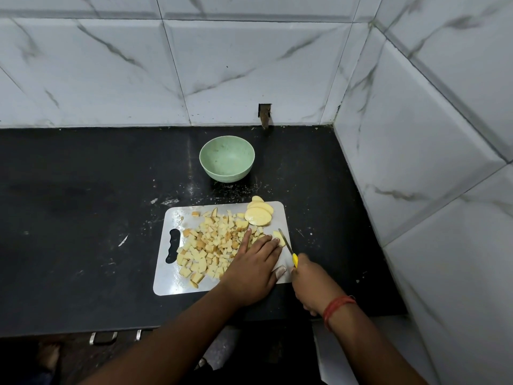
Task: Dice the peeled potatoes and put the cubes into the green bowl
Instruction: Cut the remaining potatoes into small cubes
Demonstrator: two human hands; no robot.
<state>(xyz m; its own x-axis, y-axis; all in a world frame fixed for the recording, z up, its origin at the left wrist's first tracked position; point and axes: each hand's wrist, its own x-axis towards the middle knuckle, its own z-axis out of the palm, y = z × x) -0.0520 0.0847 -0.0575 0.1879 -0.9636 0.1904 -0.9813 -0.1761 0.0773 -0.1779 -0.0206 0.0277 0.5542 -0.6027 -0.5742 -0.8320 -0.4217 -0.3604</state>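
A: What were the fingers doing?

B: The left hand (254,266) lay flat on the board (172,284), fingers straight and spread a little. The fingertips (274,241) pressed down on a small piece (279,237) near the board's right edge; the index finger reached into the cubes (211,248).

A: And the other one?

B: The right hand (311,279) was curled round the yellow handle of a knife (288,247), gripping it. The thin blade pointed away from the person and sat just beside the piece, on its right. I could not tell if the edge touched it.

A: Where were the potatoes?

B: Most were already diced. The cubes lay heaped over the middle and left of the board, some browned on a face. A stack of slices (259,213) sat at the far right corner, overlapping each other, the farthest one hanging past the board's edge.

A: The bowl?

B: The bowl (227,158), pale green, stood upright on the counter (83,218) beyond the board, well apart from it, with no cubes inside.

A: Anything else round there?

B: The counter was black, speckled with white bits between the bowl and the board. A red thread (337,305) circled the right wrist. White marbled tiles (111,65) ran along the back and the right side.
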